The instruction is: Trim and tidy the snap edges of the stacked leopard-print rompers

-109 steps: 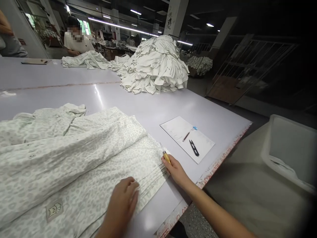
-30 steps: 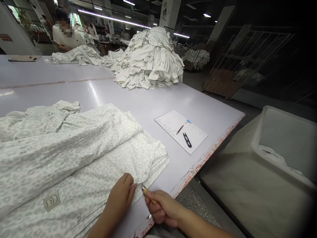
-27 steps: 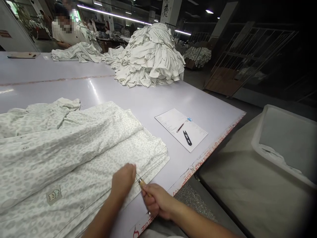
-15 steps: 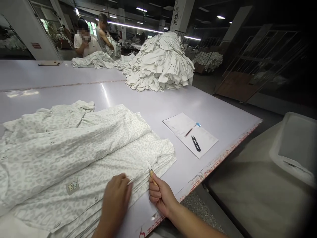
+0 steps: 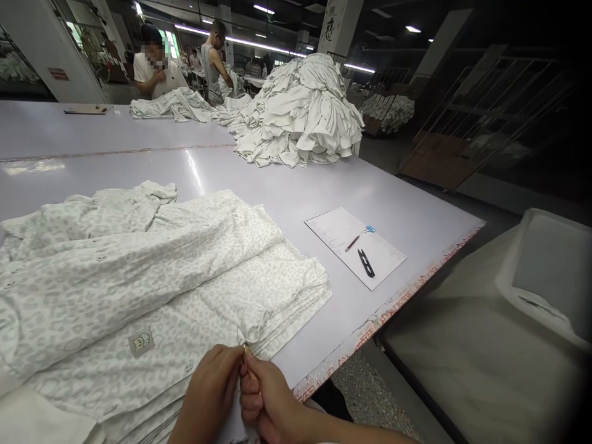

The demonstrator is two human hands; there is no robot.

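Pale leopard-print garments (image 5: 194, 277) lie in a layered stack on the table, with a small grey patch (image 5: 141, 341) on the top one. At the stack's near edge my left hand (image 5: 208, 382) is closed, its thumb and fingers pinching the cloth edge. Right beside it, my right hand (image 5: 271, 391) is wrapped around a small pointed-blade tool (image 5: 240, 337) with a yellowish handle. The blade points up and away from me, against the garment's edge. My fingers cover most of the handle, and the exact spot of cloth between my hands is hidden.
On the pale table (image 5: 277, 185) lie a paper sheet (image 5: 330, 225), black thread snips (image 5: 365, 263), a pen (image 5: 352, 243) and a blue binder clip (image 5: 369, 229). A big garment heap (image 5: 300, 117) stands behind. Two people work beyond; a pale bin (image 5: 485, 308) is right.
My right hand has moved left and down with the small blade, so it now meets my left hand at the cloth edge. My left hand has shifted slightly down. The view has shifted slightly.
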